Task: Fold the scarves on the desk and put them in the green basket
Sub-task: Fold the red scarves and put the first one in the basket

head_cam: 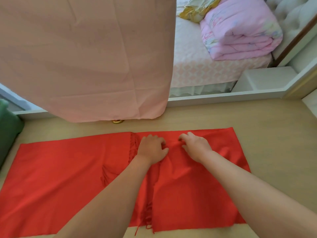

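A red scarf (58,170) lies spread across the pale wooden desk (265,134). Both ends are folded toward the middle, and a line of fringe runs down near the centre. My left hand (151,148) rests on the far middle of the scarf, thumb and fingers pinching the cloth. My right hand (195,146) lies just to its right, fingers curled into a small ridge of the cloth. At the left edge of the view stands the green basket (7,131), only partly seen.
A pink cloth (85,57) hangs down over the desk's far side, a small gold object (118,121) at its hem. Beyond it a mirror shows a bed with a folded pink quilt (240,30).
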{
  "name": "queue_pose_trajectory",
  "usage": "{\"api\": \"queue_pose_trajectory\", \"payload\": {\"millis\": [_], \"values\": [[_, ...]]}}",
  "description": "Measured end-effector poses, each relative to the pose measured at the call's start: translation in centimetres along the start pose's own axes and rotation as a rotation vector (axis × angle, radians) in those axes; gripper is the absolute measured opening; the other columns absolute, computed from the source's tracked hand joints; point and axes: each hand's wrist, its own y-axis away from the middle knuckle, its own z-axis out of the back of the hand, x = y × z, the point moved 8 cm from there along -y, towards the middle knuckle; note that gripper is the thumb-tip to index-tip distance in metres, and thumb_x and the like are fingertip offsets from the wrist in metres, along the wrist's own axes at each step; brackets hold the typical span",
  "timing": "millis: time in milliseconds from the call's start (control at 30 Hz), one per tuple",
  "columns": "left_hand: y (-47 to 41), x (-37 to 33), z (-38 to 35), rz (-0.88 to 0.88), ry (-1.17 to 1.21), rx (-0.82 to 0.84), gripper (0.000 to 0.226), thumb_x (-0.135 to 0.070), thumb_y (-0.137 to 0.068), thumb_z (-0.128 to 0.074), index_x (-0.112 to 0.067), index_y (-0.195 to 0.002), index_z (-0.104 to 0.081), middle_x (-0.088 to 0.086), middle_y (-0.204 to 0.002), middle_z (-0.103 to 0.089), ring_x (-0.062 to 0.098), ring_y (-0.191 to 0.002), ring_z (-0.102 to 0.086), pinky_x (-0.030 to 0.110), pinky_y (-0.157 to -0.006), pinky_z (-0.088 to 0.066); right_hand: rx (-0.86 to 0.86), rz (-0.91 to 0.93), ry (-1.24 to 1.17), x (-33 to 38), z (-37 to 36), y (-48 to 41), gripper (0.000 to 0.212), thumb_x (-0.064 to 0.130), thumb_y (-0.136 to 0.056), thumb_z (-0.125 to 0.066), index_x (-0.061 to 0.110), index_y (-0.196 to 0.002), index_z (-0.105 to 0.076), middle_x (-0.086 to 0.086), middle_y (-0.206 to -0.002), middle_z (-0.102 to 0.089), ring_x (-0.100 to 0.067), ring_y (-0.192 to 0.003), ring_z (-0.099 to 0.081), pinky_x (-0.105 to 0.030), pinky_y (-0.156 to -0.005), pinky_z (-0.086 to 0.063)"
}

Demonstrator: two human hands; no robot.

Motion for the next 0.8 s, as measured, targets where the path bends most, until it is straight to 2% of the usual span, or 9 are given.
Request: {"api": "queue_pose_trajectory", "payload": {"millis": [100,233,300,400,500,600,667,733,800], "values": [[-0.7,0.3,-0.2,0.003,-0.033,0.055,0.037,-0.058,-0.085,-0.053,-0.03,-0.108,-0.061,-0.007,-0.106,-0.067,0.022,-0.105,-0.055,0.037,-0.091,-0.035,-0.141,0.004,-0.083,-0.3,1.3,0.0,0.022,0.033,-0.096,-0.054,0.024,-0.115,-0.062,-0.001,-0.111,-0.057,-0.031,-0.094,-0.064,-0.037,-0.079,-0.048],[-1.1,0.5,1.5,-0.072,-0.01,0.043,0.024,-0.044,-0.079,-0.05,-0.026,-0.086,-0.064,-0.004,-0.095,-0.057,0.02,-0.099,-0.048,0.035,-0.086,-0.029,-0.328,-0.027,-0.17,-1.3,3.1,0.5,0.014,0.029,-0.095,-0.055,0.02,-0.102,-0.064,0.001,-0.097,-0.063,-0.029,-0.077,-0.066,-0.035,-0.065,-0.049],[-1.0,1.3,2.9,-0.028,0.221,0.022,0.029,-0.041,-0.073,-0.046,-0.022,-0.082,-0.065,-0.008,-0.091,-0.055,0.015,-0.092,-0.044,0.033,-0.089,-0.03,-0.344,-0.035,-0.178,-1.6,3.4,0.3,0.014,0.027,-0.097,-0.053,0.017,-0.1,-0.061,-0.002,-0.094,-0.065,-0.033,-0.076,-0.066,-0.038,-0.064,-0.049],[-1.0,3.4,3.7,0.135,0.583,0.011,0.016,-0.022,-0.081,-0.049,-0.009,-0.077,-0.058,-0.002,-0.072,-0.059,0.021,-0.074,-0.054,0.033,-0.072,-0.042,-0.36,-0.041,-0.218,-1.9,3.7,-0.3,0.014,0.024,-0.099,-0.052,0.012,-0.099,-0.06,-0.006,-0.093,-0.061,-0.033,-0.079,-0.062,-0.038,-0.065,-0.046],[-1.3,5.5,3.1,0.24,0.548,-0.062,0.015,-0.01,-0.09,-0.048,-0.007,-0.097,-0.061,0.014,-0.089,-0.07,0.031,-0.085,-0.066,0.038,-0.076,-0.049,-0.354,-0.027,-0.248,-1.6,3.5,-1.1,0.014,0.018,-0.098,-0.053,0.011,-0.106,-0.061,-0.008,-0.1,-0.057,-0.031,-0.09,-0.058,-0.04,-0.077,-0.046],[-1.0,6.1,2.2,0.297,0.412,-0.18,0.028,-0.013,-0.093,-0.052,-0.006,-0.12,-0.054,0.018,-0.115,-0.062,0.035,-0.108,-0.057,0.04,-0.089,-0.044,-0.26,-0.063,-0.162,-1.4,2.2,-1.0,0.045,0.013,-0.093,-0.055,0.017,-0.138,-0.048,-0.01,-0.13,-0.048,-0.03,-0.116,-0.05,-0.041,-0.098,-0.041],[-0.1,4.4,2.4,0.224,0.206,-0.301,0.04,-0.018,-0.089,-0.059,-0.01,-0.127,-0.052,0.012,-0.122,-0.055,0.032,-0.112,-0.051,0.044,-0.091,-0.043,-0.212,-0.073,-0.054,-1.3,0.9,0.2,0.064,0.017,-0.09,-0.059,0.018,-0.149,-0.035,-0.014,-0.15,-0.033,-0.031,-0.133,-0.04,-0.045,-0.11,-0.033],[1.2,1.3,2.3,0.066,0.131,-0.387,0.04,-0.02,-0.087,-0.057,-0.015,-0.127,-0.054,0.007,-0.125,-0.053,0.028,-0.114,-0.049,0.043,-0.092,-0.043,-0.231,-0.058,-0.015,-0.9,-0.2,2.0,0.062,0.023,-0.089,-0.06,0.019,-0.148,-0.04,-0.016,-0.154,-0.033,-0.033,-0.139,-0.038,-0.052,-0.113,-0.031],[2.5,-1.9,0.6,-0.108,0.118,-0.35,0.041,-0.027,-0.089,-0.049,-0.019,-0.128,-0.056,0.004,-0.132,-0.052,0.024,-0.121,-0.048,0.042,-0.096,-0.043,-0.186,-0.084,0.01,-1.0,-1.5,3.5,0.06,0.039,-0.092,-0.045,0.024,-0.15,-0.037,-0.013,-0.159,-0.027,-0.031,-0.145,-0.031,-0.058,-0.114,-0.026]]}}
